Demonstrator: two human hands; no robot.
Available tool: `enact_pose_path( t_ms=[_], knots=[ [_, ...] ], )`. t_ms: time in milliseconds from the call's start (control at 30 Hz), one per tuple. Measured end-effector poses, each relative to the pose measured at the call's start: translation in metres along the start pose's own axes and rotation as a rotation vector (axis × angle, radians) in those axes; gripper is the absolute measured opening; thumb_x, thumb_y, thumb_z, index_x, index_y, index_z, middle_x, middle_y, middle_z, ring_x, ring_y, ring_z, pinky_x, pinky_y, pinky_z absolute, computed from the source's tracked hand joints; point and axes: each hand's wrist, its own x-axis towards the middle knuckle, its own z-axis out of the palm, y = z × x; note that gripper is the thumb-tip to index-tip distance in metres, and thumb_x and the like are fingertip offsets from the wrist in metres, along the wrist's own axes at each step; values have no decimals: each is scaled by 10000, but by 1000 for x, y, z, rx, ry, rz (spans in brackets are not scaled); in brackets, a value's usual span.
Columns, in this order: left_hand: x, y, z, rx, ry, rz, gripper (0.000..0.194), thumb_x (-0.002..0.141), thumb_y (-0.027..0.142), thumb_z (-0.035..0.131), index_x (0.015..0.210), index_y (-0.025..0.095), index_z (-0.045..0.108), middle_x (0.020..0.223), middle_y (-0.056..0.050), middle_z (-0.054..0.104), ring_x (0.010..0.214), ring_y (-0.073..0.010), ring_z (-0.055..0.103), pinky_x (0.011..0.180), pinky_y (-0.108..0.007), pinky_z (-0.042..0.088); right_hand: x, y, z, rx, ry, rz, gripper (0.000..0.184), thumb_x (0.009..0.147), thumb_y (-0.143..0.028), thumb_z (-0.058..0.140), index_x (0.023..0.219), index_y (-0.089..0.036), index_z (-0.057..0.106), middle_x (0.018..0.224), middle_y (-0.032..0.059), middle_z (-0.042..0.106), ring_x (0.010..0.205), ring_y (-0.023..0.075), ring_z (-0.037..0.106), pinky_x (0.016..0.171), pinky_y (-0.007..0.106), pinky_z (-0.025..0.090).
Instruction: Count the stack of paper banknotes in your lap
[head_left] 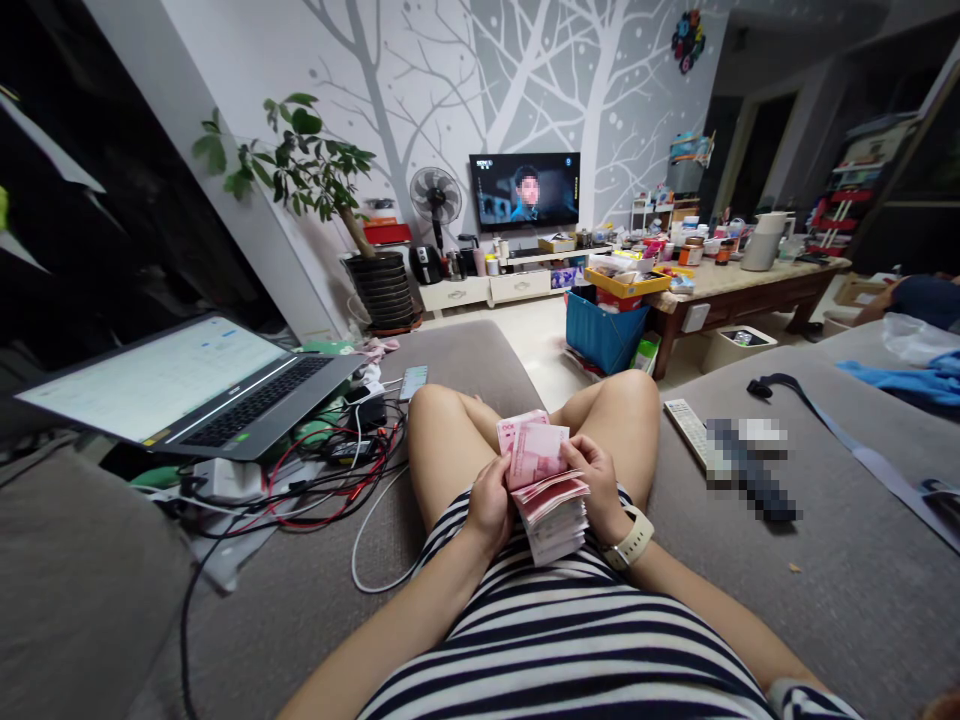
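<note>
A thick stack of pink banknotes (551, 500) is held over my lap, its near ends fanned out toward my body. My left hand (491, 505) is closed around the left side of the stack, thumb on top. From the right, my right hand (594, 475) pinches the edge of an upper note (538, 455) that stands up from the bundle. Farther forward, more pink notes (521, 425) show behind that one. My right wrist carries a pale watch (631, 540). The fingers under the stack are hidden.
On the sofa (480, 350) to my left are an open laptop (255, 390), tangled cables (330, 480) and a phone (414, 382). A remote control (696, 436) and a strap (862, 455) lie to my right. Ahead are a blue bin (606, 330) and a cluttered table (720, 280).
</note>
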Motion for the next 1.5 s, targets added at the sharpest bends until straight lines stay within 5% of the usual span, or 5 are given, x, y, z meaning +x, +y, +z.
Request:
enact_pose_path(
  t_ms=[433,867,1500],
  knots=[
    [1,-3,-5,-11,-40,-32,246,691,364,722,801,145,705,807,-76,760,837,-263,705,844,-400,522,-2,-5,1,55,-47,-11,399,839,-528,613,628,-202,525,521,-33,530,505,122,452,535,256,372],
    [-9,9,4,-28,-115,-104,218,665,295,765,815,147,710,716,-56,748,722,-238,708,810,-389,538,0,-6,2,18,28,6,343,724,-480,747,733,-188,567,659,-34,532,608,128,462,597,256,397],
    [-7,4,0,-26,-102,-142,312,645,278,788,907,130,705,829,-97,770,865,-283,720,836,-397,533,0,-2,1,19,-21,16,332,771,-463,675,644,-193,529,619,-37,478,595,126,406,583,251,369]
  ],
)
